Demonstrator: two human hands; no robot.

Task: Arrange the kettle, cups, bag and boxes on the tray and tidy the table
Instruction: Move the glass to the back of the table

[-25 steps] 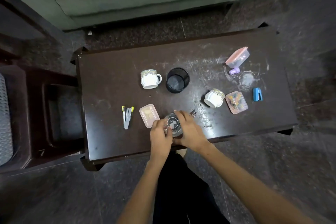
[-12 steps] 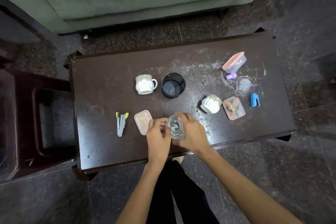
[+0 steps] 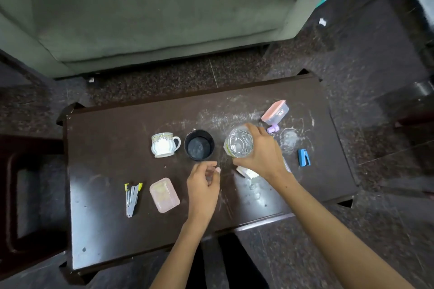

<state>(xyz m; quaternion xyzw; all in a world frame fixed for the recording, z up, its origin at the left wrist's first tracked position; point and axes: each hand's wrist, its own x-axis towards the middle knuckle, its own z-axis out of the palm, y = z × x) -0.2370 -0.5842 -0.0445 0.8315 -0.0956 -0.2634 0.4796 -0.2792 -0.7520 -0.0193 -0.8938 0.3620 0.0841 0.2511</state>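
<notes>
Two hands – right hand (image 3: 260, 150) grips one glass (image 3: 239, 142); left hand (image 3: 203, 183) loose, empty – two boxes (image 3: 164, 195).

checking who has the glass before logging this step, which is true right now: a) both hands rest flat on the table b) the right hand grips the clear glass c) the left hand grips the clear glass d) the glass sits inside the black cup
b: the right hand wraps around the clear glass beside the black cup, while the left hand holds nothing.
</notes>
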